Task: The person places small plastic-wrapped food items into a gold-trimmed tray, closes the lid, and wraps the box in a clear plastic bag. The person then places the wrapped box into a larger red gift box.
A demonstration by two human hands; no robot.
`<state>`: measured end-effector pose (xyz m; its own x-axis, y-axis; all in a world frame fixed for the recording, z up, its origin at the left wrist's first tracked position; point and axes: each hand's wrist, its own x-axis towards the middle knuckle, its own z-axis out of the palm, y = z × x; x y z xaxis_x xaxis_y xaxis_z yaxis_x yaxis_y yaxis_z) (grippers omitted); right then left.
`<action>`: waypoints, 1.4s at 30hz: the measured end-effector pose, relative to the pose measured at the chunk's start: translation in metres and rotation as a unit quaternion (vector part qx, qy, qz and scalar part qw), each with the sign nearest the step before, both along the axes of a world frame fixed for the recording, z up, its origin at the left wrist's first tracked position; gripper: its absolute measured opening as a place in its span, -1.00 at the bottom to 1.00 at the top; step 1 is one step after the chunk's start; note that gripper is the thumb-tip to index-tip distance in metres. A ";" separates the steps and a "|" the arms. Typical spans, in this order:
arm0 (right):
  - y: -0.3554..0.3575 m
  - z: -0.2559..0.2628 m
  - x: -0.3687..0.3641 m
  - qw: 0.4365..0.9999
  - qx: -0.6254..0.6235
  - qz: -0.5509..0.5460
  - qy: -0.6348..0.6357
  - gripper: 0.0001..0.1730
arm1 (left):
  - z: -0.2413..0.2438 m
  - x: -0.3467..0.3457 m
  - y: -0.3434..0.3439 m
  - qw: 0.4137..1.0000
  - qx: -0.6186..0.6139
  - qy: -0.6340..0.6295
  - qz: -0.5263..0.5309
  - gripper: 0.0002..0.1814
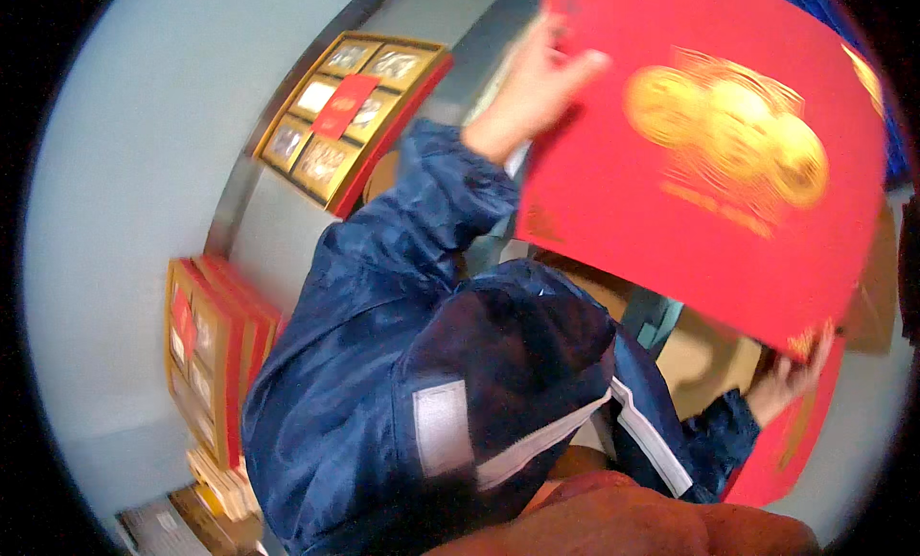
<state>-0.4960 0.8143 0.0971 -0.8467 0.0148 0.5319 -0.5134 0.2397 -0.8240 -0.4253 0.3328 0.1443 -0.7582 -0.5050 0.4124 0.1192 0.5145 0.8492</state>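
A large red paperboard gift box or bag panel (596, 189) with a shiny gold emblem (726, 135) spans the upper right of the head view. Its left edge is gripped by my left hand (539, 89), the thumb lying on the red face and the fingers mostly hidden behind the edge. At its lower right corner is my right hand (790, 383), fingers against the corner. Below that hand, another red panel with a gold stripe (798, 426) shows; I cannot tell whether it belongs to the same piece. Motion blurs the emblem.
Left of my arm lies a gold-and-red gift box (338, 121) with several windowed compartments and a red card. Similar boxes stand stacked (215, 355) farther down. Below them are wooden pieces (226, 484). Brown cardboard (701, 369) lies under the red panel; blue material (812, 9) shows behind it.
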 end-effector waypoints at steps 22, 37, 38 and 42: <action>-0.786 -0.096 -0.139 0.758 0.252 0.557 -0.228 -0.33 | -0.126 0.336 -0.386 0.787 0.385 -0.013 0.482 -0.49; -0.812 -0.125 -0.142 0.810 0.161 0.548 -0.129 -0.61 | -0.161 0.327 -0.376 0.801 0.254 0.018 0.541 -0.43; -0.813 -0.124 -0.141 0.812 0.156 0.550 -0.117 -0.60 | -0.162 0.326 -0.376 0.780 0.255 0.009 0.571 -0.43; -0.814 -0.119 -0.140 0.804 0.256 0.514 -0.157 -0.59 | -0.160 0.326 -0.371 0.779 0.291 0.030 0.555 -0.48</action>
<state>-0.6362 0.0001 -0.0221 -0.3660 -0.9306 0.0020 -0.4428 0.1723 -0.8799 -0.0996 -0.0383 -0.0159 0.2907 -0.9500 -0.1139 -0.0769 -0.1419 0.9869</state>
